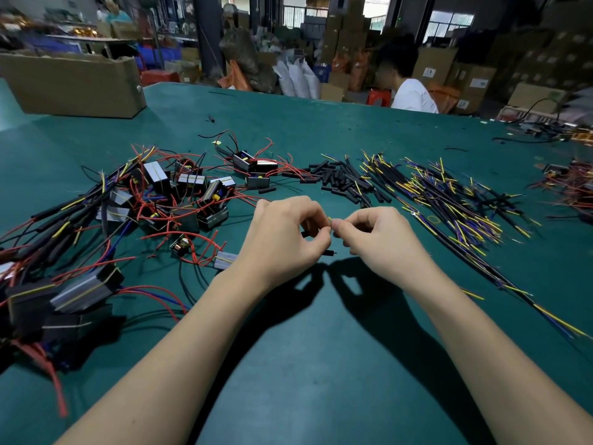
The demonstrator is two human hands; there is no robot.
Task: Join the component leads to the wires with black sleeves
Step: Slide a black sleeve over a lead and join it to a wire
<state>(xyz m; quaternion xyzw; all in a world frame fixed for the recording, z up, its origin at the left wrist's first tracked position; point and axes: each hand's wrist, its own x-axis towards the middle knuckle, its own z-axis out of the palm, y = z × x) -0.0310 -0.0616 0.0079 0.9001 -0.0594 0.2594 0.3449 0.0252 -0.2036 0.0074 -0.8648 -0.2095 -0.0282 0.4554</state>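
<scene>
One green work mat (321,364) across the whole bench, bearing all parts. Far left corner: open cardboard box (73,83). Beyond far edge: seated person in white shirt (412,96), stacked cartons (462,75) behind.

Left of centre: large tangle of boxed components (189,200) with red leads (205,248), several already carrying black-sleeved wires (61,213). Right of centre: spread bundle of wires (449,200) with yellow and blue cores in black jackets, reaching toward near right edge. Between the two heaps, beyond the hands: loose pile of short black sleeves (343,181).

Centre, just above mat: left hand (282,236) and right hand (382,239), fingertips meeting. Left hand fingers curled, thumb and forefinger pinching a short black sleeve piece (305,234); small yellow wire tip (329,218) visible at the junction of both hands. Right hand fingers curled, thumb and forefinger pinched at that same junction; item gripped too small and hidden to identify for certain. Below the fingertips: short black wire end (330,252), hooked, close to mat. Just left of left wrist: single grey component (224,260) with yellow stripe, lying on mat.
</scene>
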